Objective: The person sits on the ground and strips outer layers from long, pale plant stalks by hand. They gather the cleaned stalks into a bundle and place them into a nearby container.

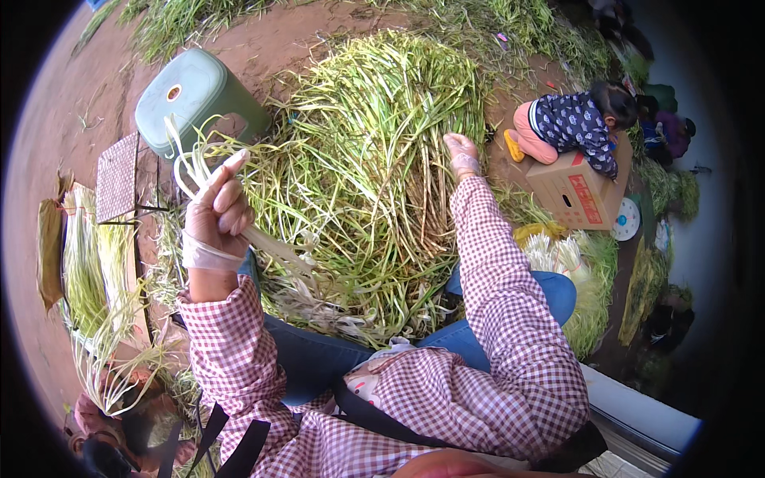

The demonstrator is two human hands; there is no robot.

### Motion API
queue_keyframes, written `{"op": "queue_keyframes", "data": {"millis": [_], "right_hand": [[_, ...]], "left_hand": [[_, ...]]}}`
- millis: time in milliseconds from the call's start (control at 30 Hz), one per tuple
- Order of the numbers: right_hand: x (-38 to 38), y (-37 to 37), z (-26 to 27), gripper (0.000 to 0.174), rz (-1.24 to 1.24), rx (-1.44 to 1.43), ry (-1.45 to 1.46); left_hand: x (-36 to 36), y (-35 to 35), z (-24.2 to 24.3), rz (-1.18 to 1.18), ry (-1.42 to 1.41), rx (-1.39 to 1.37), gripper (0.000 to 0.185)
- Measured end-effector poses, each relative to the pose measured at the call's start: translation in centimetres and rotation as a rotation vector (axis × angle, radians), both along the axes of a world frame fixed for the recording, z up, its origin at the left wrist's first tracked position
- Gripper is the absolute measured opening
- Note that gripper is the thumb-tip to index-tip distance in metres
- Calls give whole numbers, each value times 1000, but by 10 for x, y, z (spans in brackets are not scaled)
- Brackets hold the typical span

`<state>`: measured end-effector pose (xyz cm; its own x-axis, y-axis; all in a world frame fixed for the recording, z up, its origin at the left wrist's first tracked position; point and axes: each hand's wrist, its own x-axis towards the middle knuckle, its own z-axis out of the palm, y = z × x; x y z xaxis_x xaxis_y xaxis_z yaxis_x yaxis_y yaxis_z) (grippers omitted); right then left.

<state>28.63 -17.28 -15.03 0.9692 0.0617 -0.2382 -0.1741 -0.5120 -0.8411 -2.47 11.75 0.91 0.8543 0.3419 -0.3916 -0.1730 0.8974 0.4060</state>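
My left hand, in a thin clear glove, is closed around a small bundle of pale leafy stalks. Their white ends hang down to the right, and thin leaves curl out above the fingers. My right hand, gloved too, reaches to the right edge of a large heap of green and yellow stalks. Its fingertips are at the stalks, but whether they grip any is hard to see. Loose leaves and pale peelings lie between my knees.
A green plastic stool and a small woven-top stool stand left. Tied bundles lie beyond them; more white-ended bundles lie right. A person leans over a cardboard box. Another person is at lower left.
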Motion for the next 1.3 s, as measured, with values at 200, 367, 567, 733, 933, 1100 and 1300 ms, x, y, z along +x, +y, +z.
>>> {"op": "queue_keyframes", "data": {"millis": [200,367,567,733,933,1100,1300], "right_hand": [[-42,47,-52,92,201,-444,333],[-37,0,-11,77,105,525,105],[46,-62,-37,71,41,360,42],[58,-80,-59,42,21,-408,-237],[22,-7,-66,60,-279,-408,92],[2,12,-30,29,-211,14,12],[-68,25,41,27,211,540,273]], "left_hand": [[13,-4,-3,-22,112,38,31],[13,-4,-2,-24,71,57,32],[9,-6,0,12,98,50,32],[9,-6,3,36,112,66,30],[13,-9,-3,-12,146,53,32],[15,-4,-1,-21,27,9,32],[26,-18,2,-117,-59,34,35]]}}
